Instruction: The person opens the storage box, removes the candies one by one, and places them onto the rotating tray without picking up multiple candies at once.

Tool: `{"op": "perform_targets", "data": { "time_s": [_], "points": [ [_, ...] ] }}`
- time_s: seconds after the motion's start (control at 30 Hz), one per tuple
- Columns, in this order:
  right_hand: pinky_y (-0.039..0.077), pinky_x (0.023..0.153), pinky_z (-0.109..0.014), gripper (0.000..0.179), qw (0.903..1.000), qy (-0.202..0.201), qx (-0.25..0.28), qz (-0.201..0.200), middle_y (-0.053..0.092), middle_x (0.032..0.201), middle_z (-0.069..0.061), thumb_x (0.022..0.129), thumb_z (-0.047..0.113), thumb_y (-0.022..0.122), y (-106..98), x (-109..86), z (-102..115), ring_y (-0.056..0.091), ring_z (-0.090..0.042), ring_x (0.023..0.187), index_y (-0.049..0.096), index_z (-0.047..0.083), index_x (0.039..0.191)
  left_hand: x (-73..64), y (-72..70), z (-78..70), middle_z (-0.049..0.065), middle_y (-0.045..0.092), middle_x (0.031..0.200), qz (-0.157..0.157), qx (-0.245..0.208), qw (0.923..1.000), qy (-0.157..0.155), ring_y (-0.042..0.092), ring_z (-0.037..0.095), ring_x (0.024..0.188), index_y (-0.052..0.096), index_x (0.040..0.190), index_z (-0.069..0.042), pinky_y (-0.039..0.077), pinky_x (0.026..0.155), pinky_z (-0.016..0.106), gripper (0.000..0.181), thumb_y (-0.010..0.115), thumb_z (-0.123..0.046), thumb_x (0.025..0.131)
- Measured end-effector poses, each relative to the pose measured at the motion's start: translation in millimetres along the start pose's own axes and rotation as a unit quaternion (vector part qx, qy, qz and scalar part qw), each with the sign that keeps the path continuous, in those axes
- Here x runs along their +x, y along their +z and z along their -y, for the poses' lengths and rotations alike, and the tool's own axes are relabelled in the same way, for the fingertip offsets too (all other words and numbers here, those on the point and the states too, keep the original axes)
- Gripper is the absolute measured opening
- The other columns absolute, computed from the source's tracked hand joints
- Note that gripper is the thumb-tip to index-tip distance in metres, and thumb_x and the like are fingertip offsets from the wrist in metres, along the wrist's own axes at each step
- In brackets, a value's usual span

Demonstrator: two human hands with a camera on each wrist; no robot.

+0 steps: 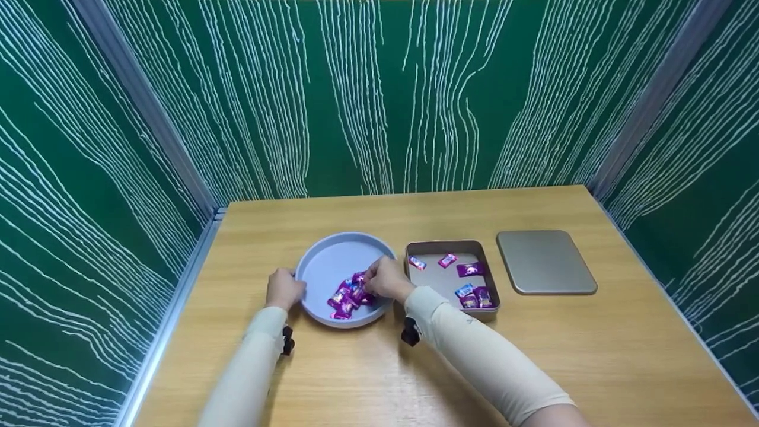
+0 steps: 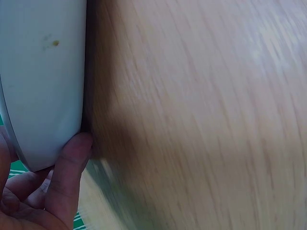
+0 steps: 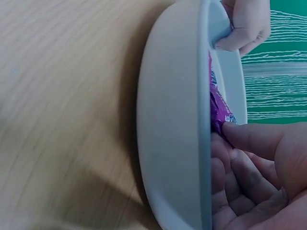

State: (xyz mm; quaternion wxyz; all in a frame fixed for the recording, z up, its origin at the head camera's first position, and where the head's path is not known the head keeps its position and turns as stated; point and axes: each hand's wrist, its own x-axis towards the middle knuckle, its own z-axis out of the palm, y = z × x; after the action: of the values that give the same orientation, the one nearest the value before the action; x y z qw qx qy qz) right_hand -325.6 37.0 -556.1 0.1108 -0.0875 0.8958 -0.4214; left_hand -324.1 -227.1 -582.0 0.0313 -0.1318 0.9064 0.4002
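Note:
A round pale blue tray (image 1: 323,261) with a raised wall stands on the table, holding a heap of purple-wrapped candies (image 1: 347,299). My left hand (image 1: 285,289) grips the tray's left rim; in the left wrist view its fingers (image 2: 69,177) curl round the wall. Inside the tray's right side, my right hand (image 1: 385,279) reaches over the rim. Its thumb and fingertips pinch a purple candy (image 3: 219,110) in the right wrist view, where the tray wall hides part of the heap.
Right of the tray is a square metal tin (image 1: 430,287) with several purple, pink and blue candies inside. Its flat lid (image 1: 545,261) lies on the wooden table (image 1: 356,379) farther right. Green walls (image 1: 409,118) with white streaks enclose the back and sides.

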Motion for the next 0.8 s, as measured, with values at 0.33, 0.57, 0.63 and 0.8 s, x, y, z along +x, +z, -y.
{"op": "perform_targets", "data": {
  "time_s": [0.33, 0.57, 0.63, 0.8],
  "points": [
    [0.047, 0.056, -0.017, 0.028, 0.9990, -0.019, -0.033, -0.023, 0.060, 0.057, 0.010, 0.081, 0.005, 0.090, 5.6, -2.3, -1.8, 0.055, -0.008, 0.058, 0.071, 0.013, 0.062, -2.3, 1.2, 0.4, 0.027, 0.080, 0.105, -0.015, 0.015, 0.9995, 0.022, 0.072, 0.025, 0.083, 0.080, 0.106, 0.010, 0.068, 0.070, 0.035, 0.028, 0.061, 0.001, 0.086],
    [0.055, 0.063, -0.022, 0.021, 0.9993, -0.011, -0.031, -0.018, 0.069, 0.067, 0.004, 0.081, 0.009, 0.094, -4.7, -5.8, 4.2, 0.060, -0.011, 0.065, 0.075, 0.010, 0.071, -1.9, 1.6, 0.5, 0.025, 0.080, 0.102, -0.004, 0.011, 0.9999, 0.009, 0.071, 0.022, 0.078, 0.079, 0.109, 0.010, 0.067, 0.066, 0.032, 0.027, 0.062, 0.000, 0.090],
    [0.056, 0.066, -0.022, 0.020, 0.9994, -0.009, -0.027, -0.019, 0.072, 0.070, 0.002, 0.080, 0.010, 0.095, -11.5, -6.6, 6.4, 0.061, -0.011, 0.068, 0.076, 0.010, 0.073, -1.8, 1.2, 0.7, 0.027, 0.079, 0.105, -0.001, 0.009, 0.9999, 0.007, 0.073, 0.024, 0.081, 0.078, 0.113, 0.011, 0.067, 0.067, 0.032, 0.030, 0.062, 0.000, 0.091],
    [0.054, 0.058, -0.020, 0.016, 0.9997, 0.005, -0.014, -0.017, 0.074, 0.075, -0.002, 0.082, 0.009, 0.093, -34.5, -4.5, 8.2, 0.058, -0.010, 0.062, 0.078, 0.007, 0.078, -0.6, -0.1, 0.6, 0.031, 0.077, 0.116, 0.004, 0.008, 0.9999, 0.009, 0.077, 0.031, 0.091, 0.074, 0.124, 0.012, 0.069, 0.072, 0.034, 0.036, 0.062, 0.000, 0.092]
  ]
}}
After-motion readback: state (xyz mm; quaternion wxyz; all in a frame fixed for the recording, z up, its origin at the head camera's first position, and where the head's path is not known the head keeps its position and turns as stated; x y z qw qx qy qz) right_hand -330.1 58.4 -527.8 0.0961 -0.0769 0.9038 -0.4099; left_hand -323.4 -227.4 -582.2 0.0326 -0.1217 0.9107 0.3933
